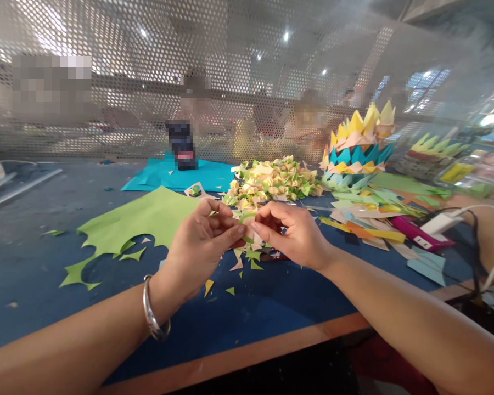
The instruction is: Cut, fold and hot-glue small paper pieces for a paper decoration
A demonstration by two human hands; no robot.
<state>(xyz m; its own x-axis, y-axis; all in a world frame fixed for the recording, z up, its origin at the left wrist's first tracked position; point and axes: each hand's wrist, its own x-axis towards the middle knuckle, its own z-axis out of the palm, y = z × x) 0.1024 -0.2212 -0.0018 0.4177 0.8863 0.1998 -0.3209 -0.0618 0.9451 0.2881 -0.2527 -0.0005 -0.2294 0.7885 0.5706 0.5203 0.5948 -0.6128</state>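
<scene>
Between my two hands is a small piece of green and pale pink paper (249, 229), held above the blue table. My left hand (206, 238), with a silver bangle on the wrist, pinches its left side between thumb and fingers. From the right, my right hand (290, 233) pinches the other side. Just beyond them lies a heap of small curled green, cream and pink paper pieces (275, 178). Left of my left hand is a large green paper sheet (148, 214) with rounded bites cut from its edge. Small green and pink scraps (253, 255) lie beneath my hands.
Behind the green sheet lies blue paper (148, 178) with a blurred dark object (183, 145) on it. A tiered folded-paper piece (358, 151) stands at the back right. Paper strips (370, 219), a magenta power strip (422, 233) and cables lie right. Another person's arm (488, 225) shows at the right edge.
</scene>
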